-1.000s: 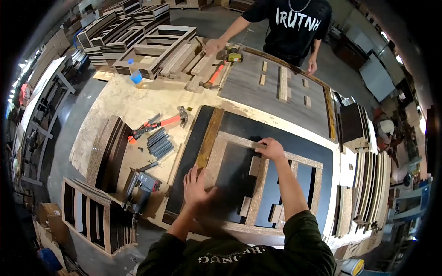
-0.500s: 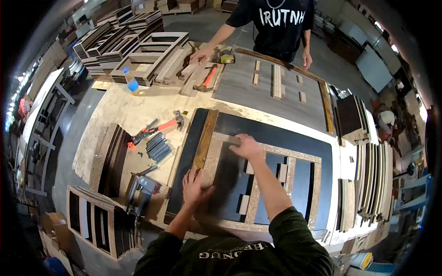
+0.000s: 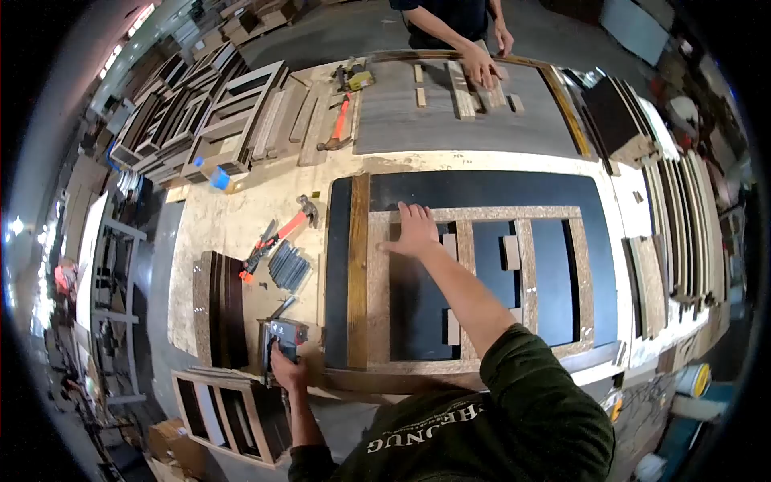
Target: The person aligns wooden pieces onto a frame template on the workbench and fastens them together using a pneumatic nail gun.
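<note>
My left hand (image 3: 287, 369) is closed around the handle of a grey nail gun (image 3: 291, 331) at the table's near left edge. My right hand (image 3: 416, 231) rests, fingers spread, on the far left corner of a chipboard frame (image 3: 526, 277). The frame lies on a dark panel (image 3: 498, 186), with small wooden blocks (image 3: 511, 253) against its crossbars. A brown wooden strip (image 3: 358, 273) runs along the frame's left side. Left of the panel are a hammer (image 3: 291, 225) with an orange handle and a bundle of grey fastener strips (image 3: 289, 267).
Across the table, a co-worker's hand (image 3: 480, 68) touches wood pieces on a grey panel (image 3: 385, 120). Another hammer (image 3: 340, 122) and a bottle (image 3: 215, 175) lie at the far left. Stacked frames (image 3: 233, 116) stand beyond, and stacked boards (image 3: 683, 233) at the right.
My left hand has left the wooden strip and taken hold of the nail gun. My right hand stays on the frame's corner. The co-worker's hand has moved onto the wood pieces. The view has shifted.
</note>
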A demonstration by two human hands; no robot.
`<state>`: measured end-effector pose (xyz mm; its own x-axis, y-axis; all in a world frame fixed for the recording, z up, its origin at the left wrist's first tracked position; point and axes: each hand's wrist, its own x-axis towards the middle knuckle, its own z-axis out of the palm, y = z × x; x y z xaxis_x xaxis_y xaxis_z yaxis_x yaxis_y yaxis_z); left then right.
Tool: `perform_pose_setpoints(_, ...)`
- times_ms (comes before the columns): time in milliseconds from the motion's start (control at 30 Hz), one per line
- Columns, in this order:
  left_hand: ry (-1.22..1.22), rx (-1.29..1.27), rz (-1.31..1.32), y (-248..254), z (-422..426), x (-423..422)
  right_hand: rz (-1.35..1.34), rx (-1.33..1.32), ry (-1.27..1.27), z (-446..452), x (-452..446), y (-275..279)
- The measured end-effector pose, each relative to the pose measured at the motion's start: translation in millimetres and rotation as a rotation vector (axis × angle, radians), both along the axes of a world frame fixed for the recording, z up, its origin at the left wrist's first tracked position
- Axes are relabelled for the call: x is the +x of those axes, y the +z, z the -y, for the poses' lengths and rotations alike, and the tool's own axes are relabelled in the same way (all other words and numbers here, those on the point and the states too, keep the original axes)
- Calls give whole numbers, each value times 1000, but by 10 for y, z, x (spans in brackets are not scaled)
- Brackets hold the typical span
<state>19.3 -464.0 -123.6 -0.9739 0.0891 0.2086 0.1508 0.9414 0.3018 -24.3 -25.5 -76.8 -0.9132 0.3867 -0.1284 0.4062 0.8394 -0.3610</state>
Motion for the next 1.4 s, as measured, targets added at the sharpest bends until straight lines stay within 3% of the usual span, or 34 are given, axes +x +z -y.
perform_pose_setpoints(100, 44, 70, 264, 251, -81, -193, -5, -19, 5, -36, 39, -52)
perform_pose_setpoints(133, 16, 18, 255, 379, -85, -233, 13, -28, 41, -72, 11, -35)
perform_pose_setpoints(167, 9, -33, 155, 126, 163, -403, -1, -38, 8, -117, -28, -31)
perform_pose_setpoints(267, -255, 615, 268, 884, -78, -648, 37, -69, 21, -64, 7, -29)
perform_pose_setpoints(300, -148, 753, 376, 1004, -167, -735, 44, -85, 23, -51, 13, -26)
perform_pose_setpoints(367, -155, 908, 626, 1599, -687, -768, 20, -71, 15, -61, 5, -41)
perform_pose_setpoints(433, -314, 913, 839, 1923, -1137, -909, 32, -90, 15, -55, 14, -33)
perform_pose_setpoints(567, -553, 534, 1130, 1939, -1843, -1540, 21, -127, -31, -66, 24, 9)
perform_pose_setpoints(667, -573, 491, 1153, 1913, -2409, -1711, -45, -185, -49, -94, 54, -113)
perform_pose_setpoints(767, -628, 237, 1094, 1749, -2701, -1803, -116, -223, -51, -94, 65, -209)
perform_pose_setpoints(833, -863, 138, 745, 1540, -2780, -1860, -131, -238, -57, -93, 72, -227)
perform_pose_setpoints(867, -797, -27, 709, 1428, -2788, -1946, -164, -233, -54, -97, 80, -232)
perform_pose_setpoints(1000, -848, -168, 645, 1272, -2835, -2083, -237, -209, -42, -113, 88, -274)
perform_pose_setpoints(1133, -870, -26, 610, 1179, -2828, -2112, -325, -182, -47, -102, 73, -393)
perform_pose_setpoints(1400, -939, -12, 635, 1123, -2855, -2160, -326, -197, -55, -97, 75, -413)
